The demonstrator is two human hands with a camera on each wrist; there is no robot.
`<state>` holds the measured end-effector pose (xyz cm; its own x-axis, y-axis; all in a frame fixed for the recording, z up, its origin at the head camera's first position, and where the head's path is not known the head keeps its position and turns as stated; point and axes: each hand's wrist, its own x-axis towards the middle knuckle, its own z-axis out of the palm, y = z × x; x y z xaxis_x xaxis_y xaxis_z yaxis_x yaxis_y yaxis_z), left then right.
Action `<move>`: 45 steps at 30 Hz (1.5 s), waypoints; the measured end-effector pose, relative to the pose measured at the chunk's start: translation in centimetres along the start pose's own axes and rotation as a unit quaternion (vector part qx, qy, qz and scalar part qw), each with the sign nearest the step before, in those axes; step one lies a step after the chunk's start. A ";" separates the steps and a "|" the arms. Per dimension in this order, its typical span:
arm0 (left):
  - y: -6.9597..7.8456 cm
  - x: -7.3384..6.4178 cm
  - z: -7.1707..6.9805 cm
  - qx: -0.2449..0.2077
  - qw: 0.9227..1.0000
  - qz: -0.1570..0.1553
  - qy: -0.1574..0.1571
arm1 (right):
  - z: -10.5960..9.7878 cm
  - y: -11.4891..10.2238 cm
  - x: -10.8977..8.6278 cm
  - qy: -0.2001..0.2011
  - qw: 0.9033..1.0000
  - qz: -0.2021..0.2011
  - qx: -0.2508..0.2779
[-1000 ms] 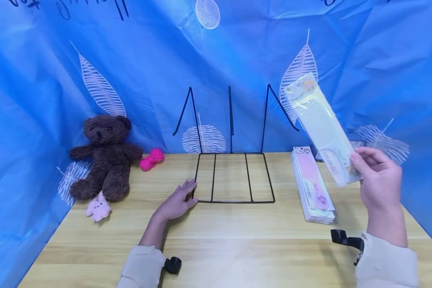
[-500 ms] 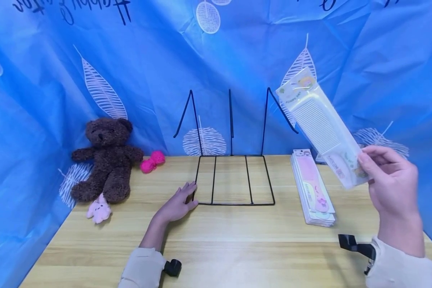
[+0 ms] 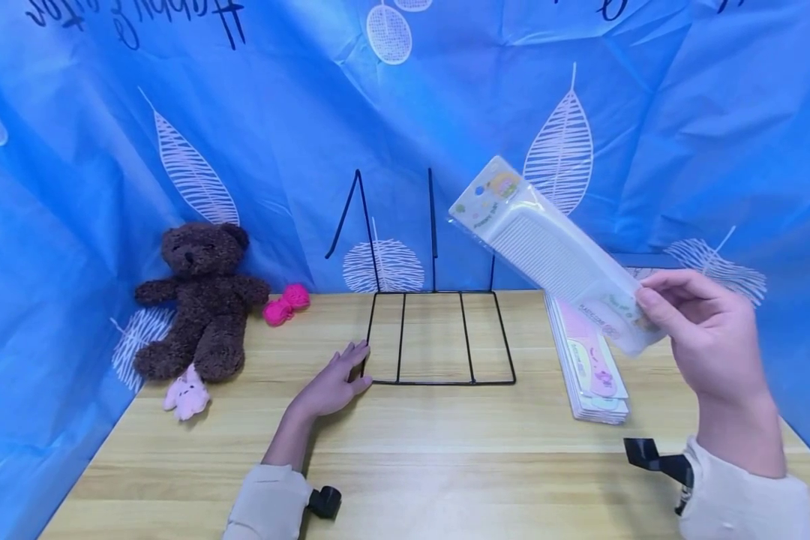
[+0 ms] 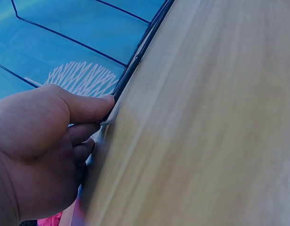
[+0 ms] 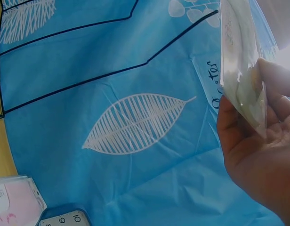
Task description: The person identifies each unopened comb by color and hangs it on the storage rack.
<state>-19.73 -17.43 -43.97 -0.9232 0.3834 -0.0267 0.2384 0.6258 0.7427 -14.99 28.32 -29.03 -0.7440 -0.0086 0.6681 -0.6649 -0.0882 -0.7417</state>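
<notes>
Between the thumb and fingers of my right hand (image 3: 718,341), a pale comb in a clear package (image 3: 553,251) is held up by its lower end. It tilts up to the left and overlaps the right prong of the black wire rack (image 3: 469,341) in the head view. In the right wrist view the package (image 5: 241,61) is seen nearly edge-on. My left hand (image 3: 331,382) holds the rack's front left corner, thumb and fingertips at the wire (image 4: 131,70). Below the lifted comb lies a stack of packaged combs (image 3: 587,367), a pink one on top, partly hidden.
A brown teddy bear (image 3: 205,300) sits at the back left, with a small pink plush (image 3: 187,394) at its feet and a bright pink bow-shaped thing (image 3: 286,304) beside it. A numbered object (image 5: 67,219) stands behind the stack. Blue cloth (image 3: 277,150) hangs behind the wooden table (image 3: 445,465).
My right hand first shifts right, then back left, as the packaged comb tilts further left, over the rack's right prong in view. The left hand stays at the rack's corner.
</notes>
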 end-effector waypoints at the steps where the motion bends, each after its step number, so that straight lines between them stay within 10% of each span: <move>1: 0.0 0.0 0.0 0.000 1.000 0.000 0.000 | 0.1 0.1 0.0 -0.002 1.000 0.003 -0.013; 25: -0.2 0.0 -0.1 0.020 1.000 -0.001 -0.002 | 0.3 1.9 -0.5 -0.088 0.960 0.071 -0.255; 45: -0.1 -0.1 -0.1 0.018 1.000 -0.008 0.001 | 1.5 3.4 -0.3 -0.049 0.954 0.085 -0.284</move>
<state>-19.72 -17.57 -43.97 -0.9276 0.3717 -0.0379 0.2335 0.6558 0.7179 -16.98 26.49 -31.68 -0.8532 -0.0705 0.5169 -0.4842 0.4757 -0.7344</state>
